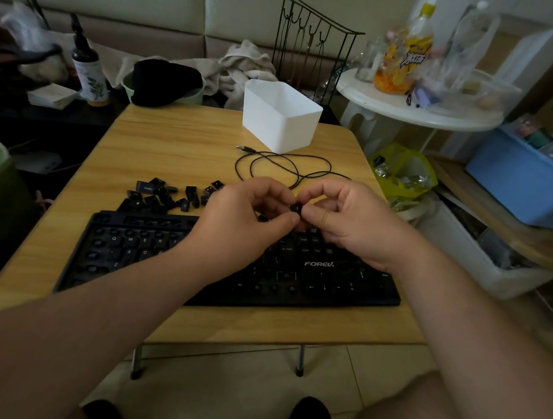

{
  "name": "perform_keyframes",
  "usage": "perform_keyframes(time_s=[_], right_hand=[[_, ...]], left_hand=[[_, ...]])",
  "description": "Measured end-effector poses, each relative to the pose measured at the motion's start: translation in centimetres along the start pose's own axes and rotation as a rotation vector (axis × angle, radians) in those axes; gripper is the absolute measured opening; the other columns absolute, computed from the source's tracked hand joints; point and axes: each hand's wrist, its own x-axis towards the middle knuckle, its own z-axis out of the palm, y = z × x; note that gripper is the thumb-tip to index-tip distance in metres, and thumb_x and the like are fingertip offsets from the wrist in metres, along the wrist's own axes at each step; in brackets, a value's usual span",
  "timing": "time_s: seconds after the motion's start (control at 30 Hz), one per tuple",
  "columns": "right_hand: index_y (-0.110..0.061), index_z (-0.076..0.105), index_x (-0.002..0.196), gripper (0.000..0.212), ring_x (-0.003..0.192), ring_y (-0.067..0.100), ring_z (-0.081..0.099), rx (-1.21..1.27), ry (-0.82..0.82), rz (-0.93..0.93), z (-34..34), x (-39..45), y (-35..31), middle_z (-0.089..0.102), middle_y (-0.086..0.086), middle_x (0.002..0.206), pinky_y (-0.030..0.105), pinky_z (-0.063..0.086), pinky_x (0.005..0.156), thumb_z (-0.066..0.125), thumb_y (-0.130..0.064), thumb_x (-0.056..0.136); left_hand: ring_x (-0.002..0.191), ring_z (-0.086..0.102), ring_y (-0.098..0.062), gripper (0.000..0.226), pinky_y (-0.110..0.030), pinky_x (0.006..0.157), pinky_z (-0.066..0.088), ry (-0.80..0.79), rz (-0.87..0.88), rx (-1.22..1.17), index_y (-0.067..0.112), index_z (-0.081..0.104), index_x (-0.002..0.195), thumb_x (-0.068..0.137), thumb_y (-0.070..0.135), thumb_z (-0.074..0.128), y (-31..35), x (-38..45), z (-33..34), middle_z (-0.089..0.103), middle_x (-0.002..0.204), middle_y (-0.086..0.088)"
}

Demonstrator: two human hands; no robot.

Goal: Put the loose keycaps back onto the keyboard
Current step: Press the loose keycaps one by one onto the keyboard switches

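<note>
A black keyboard lies across the near half of a small wooden table, with many key sockets bare. Several loose black keycaps lie in a scattered pile just behind its left end. Both hands meet above the keyboard's upper middle. My left hand and my right hand pinch one small black keycap between their fingertips, held a little above the keys. My forearms hide the middle of the keyboard.
The keyboard's black USB cable loops on the table behind my hands. A white plastic bin stands at the far edge. A round white side table with bottles, a blue crate and clutter stand to the right.
</note>
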Motion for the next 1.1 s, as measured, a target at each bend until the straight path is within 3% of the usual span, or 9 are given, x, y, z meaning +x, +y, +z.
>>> perform_keyframes(time_s=[0.1,0.17,0.27,0.53,0.63,0.73,0.83,0.97,1.1], right_hand=[[-0.031,0.076,0.105,0.02,0.071,0.003,0.067,-0.189,0.104,-0.065,0.1,-0.4,0.2,0.076,-0.005,0.088,0.023,0.053,0.064,0.071,-0.013,0.097],[-0.041,0.077,0.097,0.023,0.078,0.003,0.068,-0.298,0.167,-0.104,-0.1,-0.5,0.2,0.077,-0.012,0.092,0.033,0.059,0.076,0.073,-0.018,0.095],[-0.045,0.073,0.093,0.027,0.055,-0.003,0.055,-0.395,0.194,-0.151,-0.1,-1.4,-0.4,0.07,-0.023,0.075,0.018,0.046,0.058,0.073,-0.019,0.095],[-0.031,0.079,0.111,0.023,0.064,-0.02,0.055,-0.802,0.198,-0.227,-0.5,-4.0,-2.4,0.074,-0.015,0.092,0.002,0.037,0.06,0.08,-0.027,0.088],[-0.036,0.076,0.118,0.03,0.078,-0.005,0.059,-0.896,0.17,-0.19,-1.8,-4.4,-1.9,0.074,-0.013,0.105,0.027,0.054,0.078,0.078,-0.038,0.088],[-0.034,0.077,0.116,0.028,0.096,0.006,0.062,-0.9,0.112,-0.144,-3.3,-5.6,-1.2,0.069,-0.017,0.103,0.039,0.055,0.086,0.079,-0.036,0.088],[-0.033,0.077,0.11,0.022,0.091,0.006,0.059,-0.929,0.088,-0.048,-5.2,-6.9,-0.4,0.065,-0.014,0.098,0.037,0.053,0.084,0.08,-0.031,0.088],[-0.039,0.076,0.103,0.017,0.08,0.003,0.057,-0.987,-0.029,0.148,-7.1,-8.2,1.5,0.061,-0.013,0.087,0.03,0.05,0.071,0.081,-0.034,0.087],[-0.043,0.075,0.106,0.019,0.077,0.006,0.057,-0.987,-0.067,0.196,-7.2,-8.7,2.5,0.061,-0.009,0.085,0.035,0.054,0.072,0.079,-0.035,0.088]], left_hand=[[0.072,0.068,-0.004,0.015,-0.025,0.07,0.054,-0.037,-0.093,-0.078,0.031,0.071,0.098,0.089,0.024,0.082,0.2,0.0,0.4,0.078,0.085,0.011],[0.085,0.073,-0.015,0.012,-0.031,0.079,0.057,-0.061,-0.156,-0.169,0.025,0.07,0.101,0.093,0.021,0.077,0.4,-0.1,0.7,0.079,0.089,0.006],[0.09,0.073,-0.015,0.01,-0.032,0.082,0.054,-0.073,-0.229,-0.296,0.019,0.071,0.106,0.096,0.02,0.073,0.5,-0.1,0.9,0.08,0.092,0.0],[0.079,0.069,-0.005,0.014,-0.02,0.072,0.05,-0.084,-0.285,-0.383,0.016,0.07,0.107,0.095,0.014,0.075,1.2,-0.4,2.2,0.077,0.083,-0.001],[0.083,0.071,-0.005,0.018,-0.015,0.069,0.051,-0.205,-0.282,-0.392,0.016,0.069,0.111,0.095,0.009,0.074,1.5,-0.9,2.5,0.079,0.091,0.001],[0.104,0.072,-0.004,0.032,-0.016,0.083,0.055,-0.415,-0.296,-0.403,0.019,0.069,0.124,0.096,0.004,0.071,1.5,-1.2,2.9,0.078,0.113,0.002],[0.117,0.064,0.001,0.041,-0.028,0.106,0.051,-0.523,-0.139,-0.101,0.035,0.066,0.135,0.098,0.019,0.072,1.1,-1.7,3.4,0.072,0.125,0.018],[0.128,0.041,-0.007,0.043,-0.035,0.114,0.035,-0.491,0.4,0.668,0.042,0.059,0.142,0.099,0.043,0.064,0.0,-2.7,4.2,0.057,0.14,0.019],[0.137,0.029,-0.017,0.057,-0.044,0.115,0.03,-0.538,0.486,0.786,0.043,0.042,0.155,0.1,0.056,0.053,-1.0,-3.3,5.1,0.04,0.153,0.012]])
